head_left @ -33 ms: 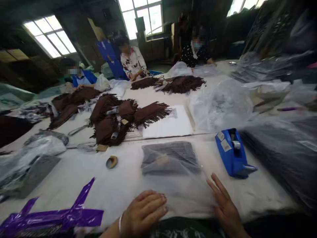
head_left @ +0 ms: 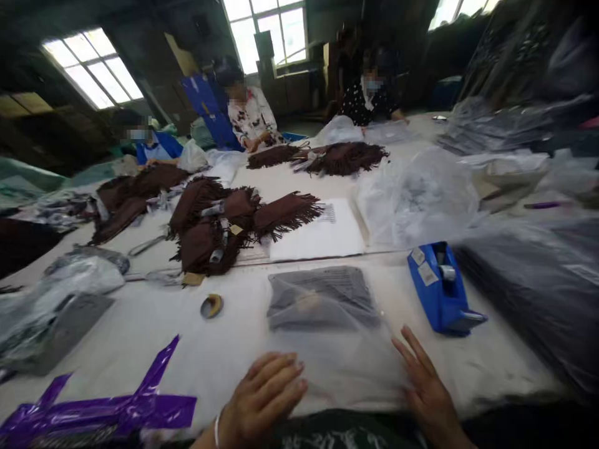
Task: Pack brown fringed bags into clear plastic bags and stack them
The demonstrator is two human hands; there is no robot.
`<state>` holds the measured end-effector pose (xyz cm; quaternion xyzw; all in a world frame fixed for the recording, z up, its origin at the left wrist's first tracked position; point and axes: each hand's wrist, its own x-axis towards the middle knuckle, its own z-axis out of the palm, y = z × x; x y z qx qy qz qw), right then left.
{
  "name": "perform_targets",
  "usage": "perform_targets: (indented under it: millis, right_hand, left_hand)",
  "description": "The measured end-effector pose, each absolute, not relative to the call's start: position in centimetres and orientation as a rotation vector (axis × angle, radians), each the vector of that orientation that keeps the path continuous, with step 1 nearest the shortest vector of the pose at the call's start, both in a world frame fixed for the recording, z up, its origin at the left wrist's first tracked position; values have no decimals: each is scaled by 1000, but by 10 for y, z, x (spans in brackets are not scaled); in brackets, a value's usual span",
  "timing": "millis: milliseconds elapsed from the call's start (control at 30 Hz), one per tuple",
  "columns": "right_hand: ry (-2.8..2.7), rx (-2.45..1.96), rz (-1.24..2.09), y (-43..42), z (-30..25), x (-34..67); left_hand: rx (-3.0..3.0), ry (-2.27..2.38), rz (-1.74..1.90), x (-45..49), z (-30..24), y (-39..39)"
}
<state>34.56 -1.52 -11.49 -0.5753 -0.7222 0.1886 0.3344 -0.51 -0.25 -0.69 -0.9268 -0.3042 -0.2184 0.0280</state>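
Note:
A clear plastic bag (head_left: 346, 349) lies flat on the white table (head_left: 140, 324) in front of me, with a folded grey garment (head_left: 321, 296) inside its far half. My left hand (head_left: 262, 399) rests flat on the bag's near left edge, fingers stretched out. My right hand (head_left: 423, 386) lies flat on the bag's near right edge, fingers spread. Neither hand holds anything.
A blue tape dispenser (head_left: 440, 290) stands right of the bag. A small tape roll (head_left: 211, 305) and purple tape strips (head_left: 112, 405) lie to the left. Brown fringed garments (head_left: 219, 224), a white sheet (head_left: 322, 234) and bagged piles surround them. Several people work at the far side.
My left hand has slid slightly left and toward me along the bag's edge. My right hand has barely moved.

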Motion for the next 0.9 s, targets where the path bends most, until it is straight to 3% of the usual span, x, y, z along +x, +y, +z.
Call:
perform_targets:
  millis: [67, 167, 267, 400, 633, 900]
  right_hand:
    - [-1953, -1454, 458, -11, -116, 347]
    - [-2162, -1269, 407, -4, -112, 352]
    - [-2394, -1029, 374, 1, -104, 360]
    - [-2667, -801, 536, 13, -101, 363]
    - [-2572, -1068, 862, 38, -119, 355]
    - [-2516, -1176, 1114, 35, -82, 343]
  left_hand:
    - [-2674, -1381, -636, -16, -21, -7]
    - [-2607, -1660, -666, -35, -44, -9]
    - [-2761, -1522, -721, -55, -61, -9]
    - [-3179, -1171, -375, -65, -68, -2]
    - [-3114, -1567, -140, -41, -80, 15]
    - [-2877, -1670, -151, -41, -71, 17]
